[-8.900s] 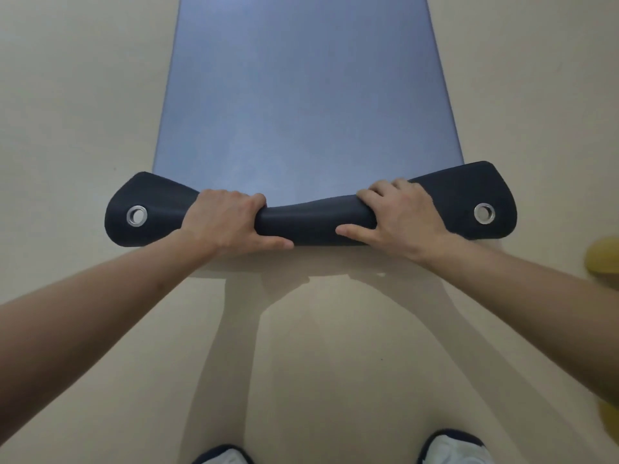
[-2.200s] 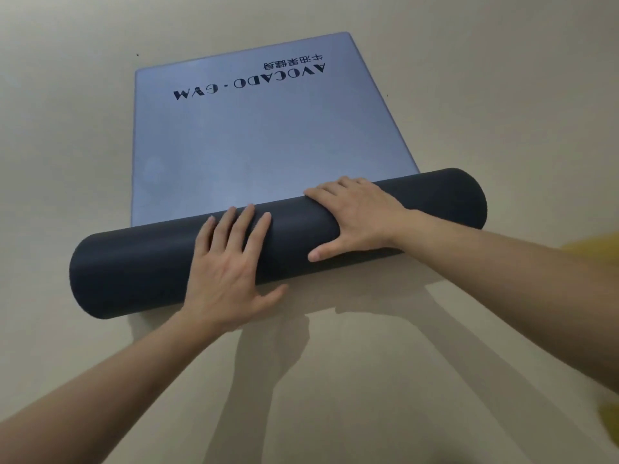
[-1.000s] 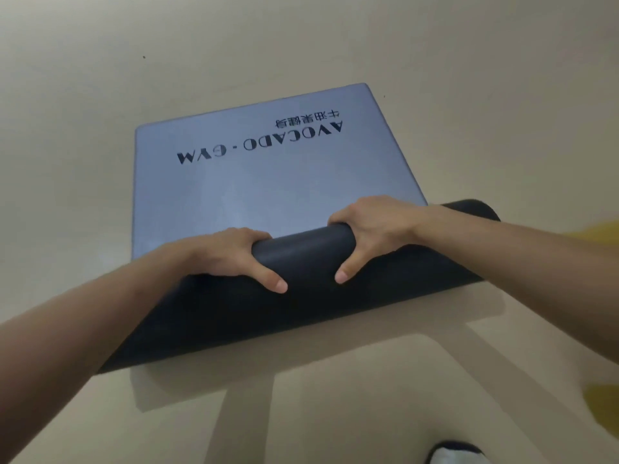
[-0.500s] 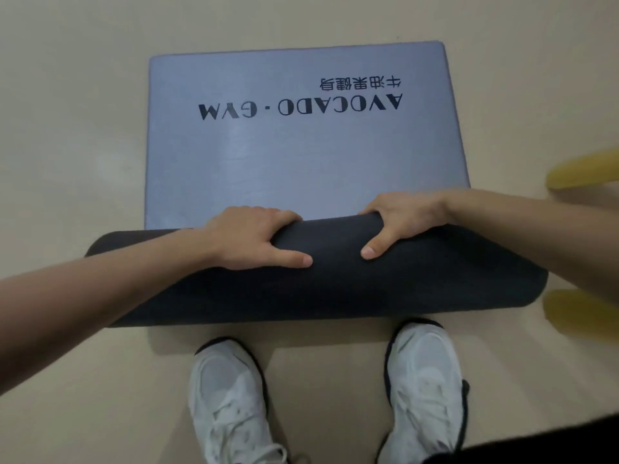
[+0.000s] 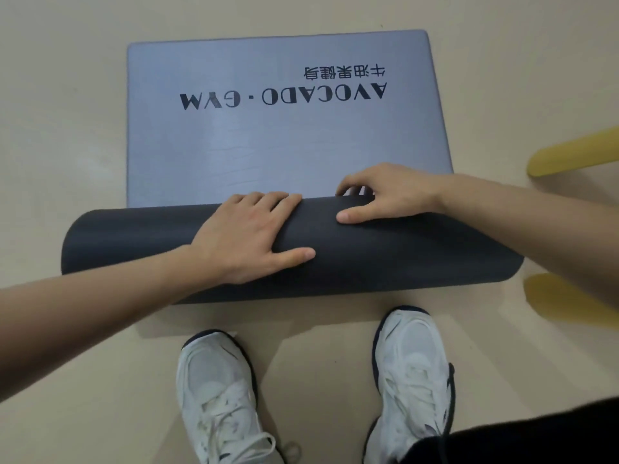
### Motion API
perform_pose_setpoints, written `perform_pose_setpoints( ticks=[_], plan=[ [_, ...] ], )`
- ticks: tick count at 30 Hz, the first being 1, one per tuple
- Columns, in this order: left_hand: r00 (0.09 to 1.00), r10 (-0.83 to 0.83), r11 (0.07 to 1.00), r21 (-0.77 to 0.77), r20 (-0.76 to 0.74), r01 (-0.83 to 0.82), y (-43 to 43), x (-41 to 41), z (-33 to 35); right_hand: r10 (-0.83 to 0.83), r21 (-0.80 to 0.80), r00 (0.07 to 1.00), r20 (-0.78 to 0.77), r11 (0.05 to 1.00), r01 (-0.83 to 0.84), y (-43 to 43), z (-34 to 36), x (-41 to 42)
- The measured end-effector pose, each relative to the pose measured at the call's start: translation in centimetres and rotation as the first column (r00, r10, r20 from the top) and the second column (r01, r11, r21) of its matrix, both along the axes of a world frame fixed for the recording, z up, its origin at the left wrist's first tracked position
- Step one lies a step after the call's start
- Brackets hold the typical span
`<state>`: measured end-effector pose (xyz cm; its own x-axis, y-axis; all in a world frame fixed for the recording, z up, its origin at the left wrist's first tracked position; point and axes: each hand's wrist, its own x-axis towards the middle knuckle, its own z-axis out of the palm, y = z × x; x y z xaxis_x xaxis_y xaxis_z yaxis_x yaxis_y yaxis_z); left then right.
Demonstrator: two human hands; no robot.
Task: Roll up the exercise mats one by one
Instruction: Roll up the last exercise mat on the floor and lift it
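Mat (image 5: 268, 145) on floor (image 5: 60, 112): rolled part (image 5: 418, 259) at 6 o'clock, flat tail toward 12. Left hand (image 5: 248, 239) spread flat atop it; right hand (image 5: 392, 192) curls over its far side. Advise even forward pressure, ends kept flush.

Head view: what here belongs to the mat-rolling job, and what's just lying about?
Job:
exercise mat, partly rolled
left hand, pressing flat on the rolled part
right hand, fingers curled over the rolled part's far side

Lying about:
yellow objects at the right edge, cut off; can't tell what they are
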<state>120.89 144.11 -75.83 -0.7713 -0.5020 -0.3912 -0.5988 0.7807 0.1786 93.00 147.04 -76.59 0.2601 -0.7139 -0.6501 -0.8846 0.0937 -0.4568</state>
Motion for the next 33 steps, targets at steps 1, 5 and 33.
perform_pose_setpoints(
  ticks=[1, 5, 33],
  plan=[
    [1.000, 0.003, 1.000, 0.030, 0.013, -0.003, -0.7, -0.3, 0.0, 0.016, -0.075, 0.999, -0.028, 0.997, -0.018, 0.4, 0.2, 0.4],
    [0.997, 0.074, 0.979, 0.189, 0.037, -0.080, -3.6, -1.3, -0.2, 0.074, -0.431, 0.989, -0.126, 0.894, -0.121, 2.9, -0.1, 2.6],
    [0.990, -0.020, 0.952, -0.306, -0.137, -0.023, -1.8, 0.2, -0.6, -0.024, -0.459, 0.991, -0.129, 0.888, -0.038, -2.1, 0.1, 1.5]
  ],
)
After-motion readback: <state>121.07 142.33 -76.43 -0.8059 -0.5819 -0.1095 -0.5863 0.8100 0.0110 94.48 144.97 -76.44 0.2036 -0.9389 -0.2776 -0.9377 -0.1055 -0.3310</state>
